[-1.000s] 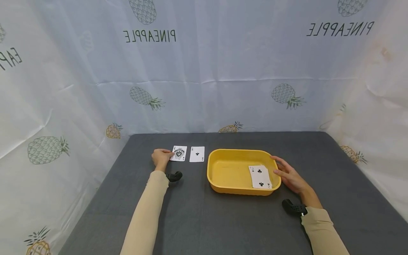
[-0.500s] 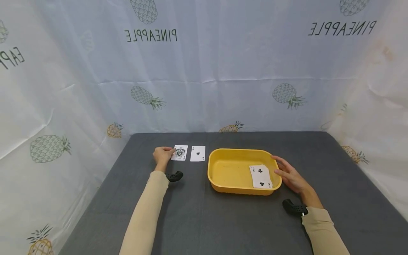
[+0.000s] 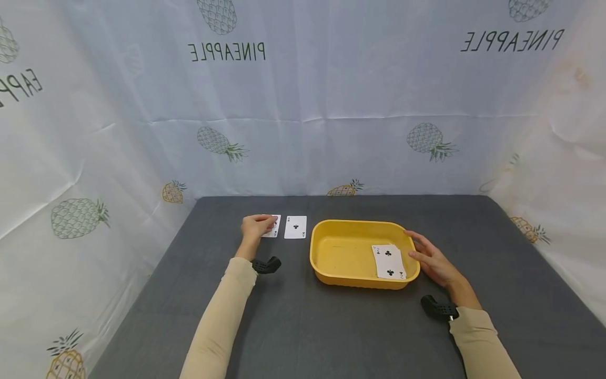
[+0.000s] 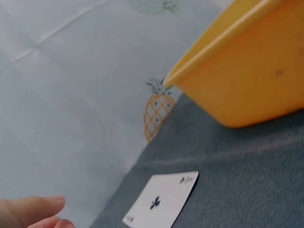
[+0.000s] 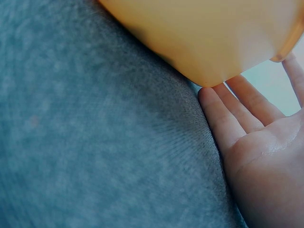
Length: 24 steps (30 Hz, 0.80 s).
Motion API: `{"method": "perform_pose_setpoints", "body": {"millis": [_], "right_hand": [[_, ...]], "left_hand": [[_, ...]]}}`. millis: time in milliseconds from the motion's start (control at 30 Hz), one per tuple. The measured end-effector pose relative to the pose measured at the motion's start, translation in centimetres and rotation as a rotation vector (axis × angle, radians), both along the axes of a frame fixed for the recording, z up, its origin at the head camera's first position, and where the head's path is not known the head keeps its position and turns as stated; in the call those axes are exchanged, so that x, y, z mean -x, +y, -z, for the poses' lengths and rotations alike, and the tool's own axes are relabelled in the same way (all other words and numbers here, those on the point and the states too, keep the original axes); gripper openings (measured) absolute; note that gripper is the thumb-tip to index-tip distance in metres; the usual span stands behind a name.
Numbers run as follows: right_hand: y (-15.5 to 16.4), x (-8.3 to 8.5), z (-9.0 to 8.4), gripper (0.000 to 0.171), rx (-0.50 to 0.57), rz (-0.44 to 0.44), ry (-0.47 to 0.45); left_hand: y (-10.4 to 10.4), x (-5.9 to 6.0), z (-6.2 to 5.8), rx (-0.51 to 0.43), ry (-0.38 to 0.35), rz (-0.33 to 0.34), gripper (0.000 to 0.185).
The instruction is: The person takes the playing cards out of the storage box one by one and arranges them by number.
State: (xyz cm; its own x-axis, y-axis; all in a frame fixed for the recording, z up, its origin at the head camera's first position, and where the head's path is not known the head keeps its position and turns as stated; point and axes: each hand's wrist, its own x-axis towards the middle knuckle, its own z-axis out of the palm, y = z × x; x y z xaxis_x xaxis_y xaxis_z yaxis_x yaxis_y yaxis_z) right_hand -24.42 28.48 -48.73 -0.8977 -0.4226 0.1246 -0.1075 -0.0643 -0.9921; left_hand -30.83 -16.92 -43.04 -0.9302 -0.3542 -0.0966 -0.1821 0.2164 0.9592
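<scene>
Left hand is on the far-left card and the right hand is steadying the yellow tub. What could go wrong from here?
The left hand covers a flat card on grey cloth; its edge may be hard to lift, and sliding it could nudge the ace of clubs alongside. The right hand only rests open against the yellow tub, so a bump could shift it.

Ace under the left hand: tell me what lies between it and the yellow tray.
One thing: the ace of clubs lies flat on the table between the covered card under the left hand and the tray. It is thin and easily passed over.
</scene>
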Motion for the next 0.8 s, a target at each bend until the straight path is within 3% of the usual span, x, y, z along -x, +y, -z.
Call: {"method": "perform_pose_setpoints", "body": {"millis": [500, 800], "right_hand": [[-0.1, -0.1, -0.2, 0.050, 0.015, -0.016, 0.011], [-0.1, -0.1, -0.3, 0.050, -0.006, -0.002, 0.005]], "left_hand": [[4.4, -2.2, -1.7, -0.116, 0.037, 0.219, 0.028], [6.3, -3.2, -1.9, -0.161, 0.013, 0.313, 0.027]]}}
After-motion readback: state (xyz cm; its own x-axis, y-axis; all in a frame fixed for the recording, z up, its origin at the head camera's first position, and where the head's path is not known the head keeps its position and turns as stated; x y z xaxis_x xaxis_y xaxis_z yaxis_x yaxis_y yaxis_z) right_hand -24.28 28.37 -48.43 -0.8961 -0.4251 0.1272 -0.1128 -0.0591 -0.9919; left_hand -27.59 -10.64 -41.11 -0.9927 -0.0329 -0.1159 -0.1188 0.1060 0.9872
